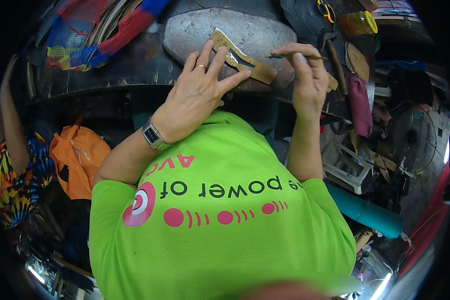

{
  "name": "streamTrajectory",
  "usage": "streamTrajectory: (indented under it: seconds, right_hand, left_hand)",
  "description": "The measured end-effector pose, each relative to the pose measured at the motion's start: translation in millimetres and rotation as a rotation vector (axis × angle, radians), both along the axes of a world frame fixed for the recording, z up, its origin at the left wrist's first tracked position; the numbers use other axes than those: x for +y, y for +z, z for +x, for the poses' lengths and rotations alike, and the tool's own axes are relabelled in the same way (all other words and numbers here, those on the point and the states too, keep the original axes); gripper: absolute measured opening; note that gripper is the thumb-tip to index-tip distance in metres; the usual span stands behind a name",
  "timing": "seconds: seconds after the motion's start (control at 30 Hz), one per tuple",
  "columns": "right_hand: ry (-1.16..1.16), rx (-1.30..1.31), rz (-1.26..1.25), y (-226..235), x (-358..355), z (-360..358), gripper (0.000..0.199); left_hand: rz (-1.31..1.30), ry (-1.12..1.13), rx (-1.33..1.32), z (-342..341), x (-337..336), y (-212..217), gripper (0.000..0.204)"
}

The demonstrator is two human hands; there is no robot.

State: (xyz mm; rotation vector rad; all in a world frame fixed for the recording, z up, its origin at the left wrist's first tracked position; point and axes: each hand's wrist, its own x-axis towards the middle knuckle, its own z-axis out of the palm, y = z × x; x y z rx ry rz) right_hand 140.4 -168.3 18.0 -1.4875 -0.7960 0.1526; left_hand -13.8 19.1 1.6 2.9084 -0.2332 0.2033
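The left hand (195,91), fingers spread wide, touches the brown piece (263,73), so it is nearer. The right hand (307,76) pinches a thin stick (281,56), off to the right of the piece. The piece slants long-ways from far left to near right, on a grey slab (190,31) on the bench (105,78)

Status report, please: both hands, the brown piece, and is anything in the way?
Left hand spread on brown piece. Piece flat on grey slab. Right hand gripping slim tool, apart from piece. Hammer farther right, not between.

Flat brown piece (261,71) (slotted), slim stick (283,56) near it
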Motion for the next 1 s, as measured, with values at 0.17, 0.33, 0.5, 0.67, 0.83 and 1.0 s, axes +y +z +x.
streamTrajectory:
  seconds: [0.17,0.33,0.5,0.67,0.83,1.0]
  right_hand:
    - [-0.049,-0.08,-0.568,21,-17,2,0.017]
    - [0.008,-0.374,-0.822,12,-8,-8,0.04]
    - [0.1,-0.149,-0.796,6,-6,4,0.031]
    - [0.031,0.197,-0.416,1,-12,54,0.013]
    - [-0.37,0.013,-0.443,-13,-9,112,0.018]
    - [-0.646,-0.551,-0.729,-30,-8,116,0.029]
  left_hand:
    - [-0.049,0.008,0.024,1,-1,2,0.097]
    - [-0.159,0.006,0.02,0,2,8,0.101]
    - [-0.349,-0.039,-0.023,5,15,15,0.084]
    - [-0.431,0.028,-0.251,21,41,19,0.048]
    - [-0.385,-0.003,-0.327,76,71,12,0.031]
    - [-0.156,0.004,-0.385,158,91,-7,0.026]
